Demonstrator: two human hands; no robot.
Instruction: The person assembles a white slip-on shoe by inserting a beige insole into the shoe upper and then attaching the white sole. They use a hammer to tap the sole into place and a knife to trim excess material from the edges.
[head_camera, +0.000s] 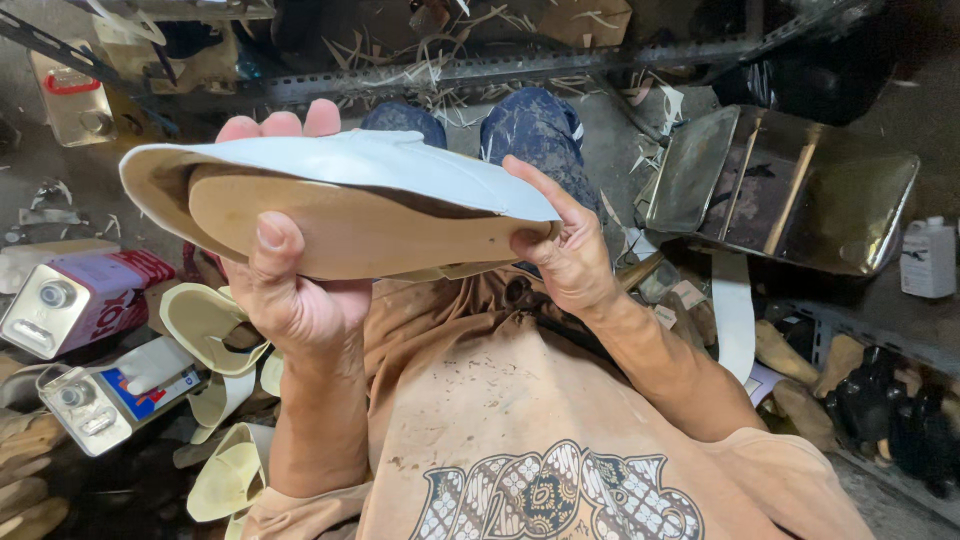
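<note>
Gripping firmly, the left hand (290, 290) wraps the heel end of the pale blue leather shoe upper stretched over a tan wooden last (340, 205), thumb flat on the sole. The right hand (560, 255) pinches the toe end, fingers closed on the edge. It's held up over the lap in a stained tan apron (470, 400). Risk, I'd say: a slack pinch lets the leather creep off the last. Metal cans (75, 300) and cream soles (205, 325) crowd the floor below.
</note>
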